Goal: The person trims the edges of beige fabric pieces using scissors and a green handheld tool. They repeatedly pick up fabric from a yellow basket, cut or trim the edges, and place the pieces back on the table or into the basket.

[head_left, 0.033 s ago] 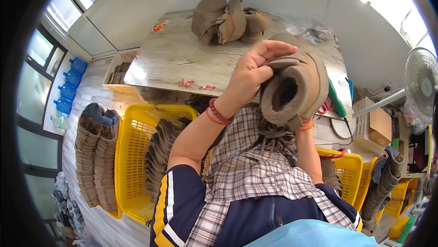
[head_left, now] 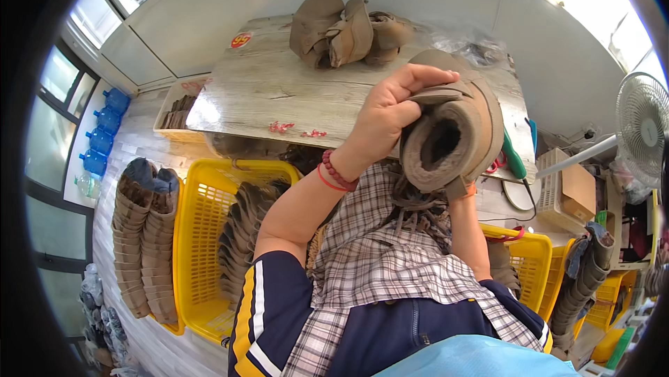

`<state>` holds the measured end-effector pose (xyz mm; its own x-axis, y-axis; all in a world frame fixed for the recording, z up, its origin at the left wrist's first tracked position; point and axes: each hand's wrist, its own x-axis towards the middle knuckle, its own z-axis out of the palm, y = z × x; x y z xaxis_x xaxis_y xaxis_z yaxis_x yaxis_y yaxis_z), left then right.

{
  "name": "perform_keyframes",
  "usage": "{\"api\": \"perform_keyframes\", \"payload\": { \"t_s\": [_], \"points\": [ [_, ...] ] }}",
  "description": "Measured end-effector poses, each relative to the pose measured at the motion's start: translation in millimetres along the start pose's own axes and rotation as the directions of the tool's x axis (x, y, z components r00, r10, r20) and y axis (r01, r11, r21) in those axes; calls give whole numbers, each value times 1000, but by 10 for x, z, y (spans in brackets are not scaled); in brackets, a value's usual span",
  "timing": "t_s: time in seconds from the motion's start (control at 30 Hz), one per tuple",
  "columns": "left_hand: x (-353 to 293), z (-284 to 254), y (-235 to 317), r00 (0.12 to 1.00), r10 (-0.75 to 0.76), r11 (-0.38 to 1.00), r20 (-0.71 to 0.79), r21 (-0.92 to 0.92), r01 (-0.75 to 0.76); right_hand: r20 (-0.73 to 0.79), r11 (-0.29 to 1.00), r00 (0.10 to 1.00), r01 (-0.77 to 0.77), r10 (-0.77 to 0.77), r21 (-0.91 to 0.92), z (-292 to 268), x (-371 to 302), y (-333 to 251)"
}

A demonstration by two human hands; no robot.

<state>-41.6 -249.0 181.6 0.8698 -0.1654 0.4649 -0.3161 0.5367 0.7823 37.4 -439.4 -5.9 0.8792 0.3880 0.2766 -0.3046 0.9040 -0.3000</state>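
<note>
A tan-brown, fleece-lined boot upper (head_left: 481, 126) is held up above the near right part of the table, its round, woolly opening facing me. My left hand (head_left: 401, 102) is closed on its upper left edge, the thumb against a folded flap and the fingers across the top. Coming up from below, my right forearm (head_left: 470, 234) ends behind the piece. The right hand's fingers are hidden there. Strips or laces (head_left: 418, 199) hang under it over my checked apron (head_left: 390, 258). Several similar brown pieces (head_left: 348, 32) lie at the back of the table.
The wood-patterned table (head_left: 265, 91) carries red scraps (head_left: 282, 127), a green-handled tool (head_left: 513, 154) with a cord and a clear plastic bag (head_left: 474, 46). Yellow baskets (head_left: 195, 237) flank me. Stacked brown pieces (head_left: 157, 258) stand at left, a white fan (head_left: 640, 116) at right.
The boot upper has turned slightly, so more of its woolly opening shows. Both hands keep nearly the same place, and the whole view has shifted a little.
</note>
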Motion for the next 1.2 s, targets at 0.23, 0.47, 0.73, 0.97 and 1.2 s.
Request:
{"api": "perform_keyframes", "payload": {
  "t_s": [0.23, 0.47, 0.73, 0.97, 1.2],
  "points": [
    [213, -71, -183, 993, 31, 951, 115, 303, -65, -10, 993, 998, 59, -60, -100, -234, -16, 17],
    [134, -366, -293, 979, 169, 983, 110, 58, -176, -13, 951, 996, 83, -91, -297, -434, -10, -31],
    [194, -2424, -1115, 428, 816, 125, -387, 843, 523, -103, 999, 995, 14, -18, -41, -980, 14, -87],
    [560, -2834, -957, 602, 778, 1, -181, 958, 287, -142, 971, 988, 21, -56, -238, -908, -66, -136],
    [-134, -2856, 191, 611, 457, 878, -646, 437, -194, -227, 984, 974, -45, 5, -170, -256, 52, -71]
  ]
}}
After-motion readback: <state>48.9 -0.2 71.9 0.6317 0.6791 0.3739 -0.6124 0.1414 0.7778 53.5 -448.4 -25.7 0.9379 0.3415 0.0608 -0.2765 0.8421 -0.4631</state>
